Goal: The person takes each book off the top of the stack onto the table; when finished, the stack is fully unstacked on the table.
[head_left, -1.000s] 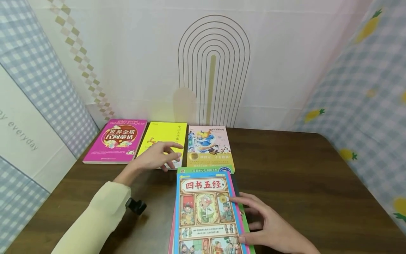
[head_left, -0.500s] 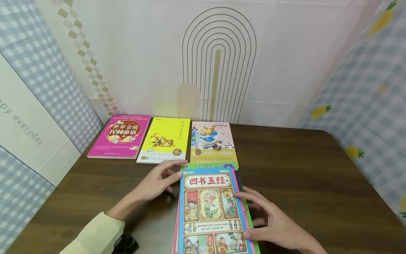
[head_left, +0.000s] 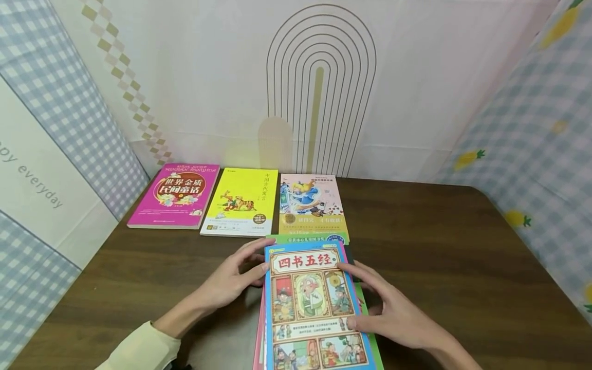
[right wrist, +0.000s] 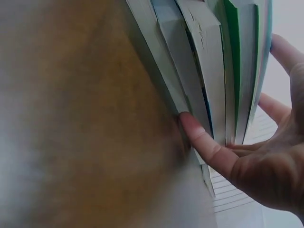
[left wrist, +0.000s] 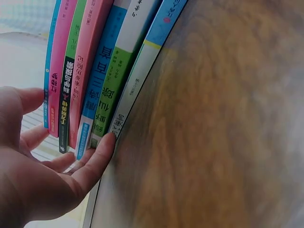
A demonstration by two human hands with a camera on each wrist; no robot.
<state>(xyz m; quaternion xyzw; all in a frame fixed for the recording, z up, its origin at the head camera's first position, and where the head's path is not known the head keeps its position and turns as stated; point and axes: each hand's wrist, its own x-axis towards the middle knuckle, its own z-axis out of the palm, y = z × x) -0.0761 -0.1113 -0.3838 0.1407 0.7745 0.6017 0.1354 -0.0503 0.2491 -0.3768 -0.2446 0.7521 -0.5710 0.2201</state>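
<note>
A stack of several books stands at the table's front middle, topped by a blue-bordered comic book (head_left: 307,308) with small cartoon panels. Against its far left corner my left hand (head_left: 231,277) rests with spread fingers. Colourful book spines (left wrist: 102,85) run past those fingertips in the left wrist view, the little finger low at the bottom book. My right hand (head_left: 393,308) touches the right side, index fingertip and thumb at the top cover's edge. The right wrist view has the page edges (right wrist: 209,61) beside its fingers. The stack's near end is out of the head view.
Behind the stack, a magenta book (head_left: 176,198), a yellow book (head_left: 240,200) and a pink-and-gold book (head_left: 312,203) lie in a row on the dark wooden table (head_left: 439,246). The stack overlaps the last one's near edge in this view. Printed cloth (head_left: 208,77) hangs behind.
My left hand has come back from over the yellow book to the stack's left side. The right hand has slid slightly along the right side, and the top book has shifted a little.
</note>
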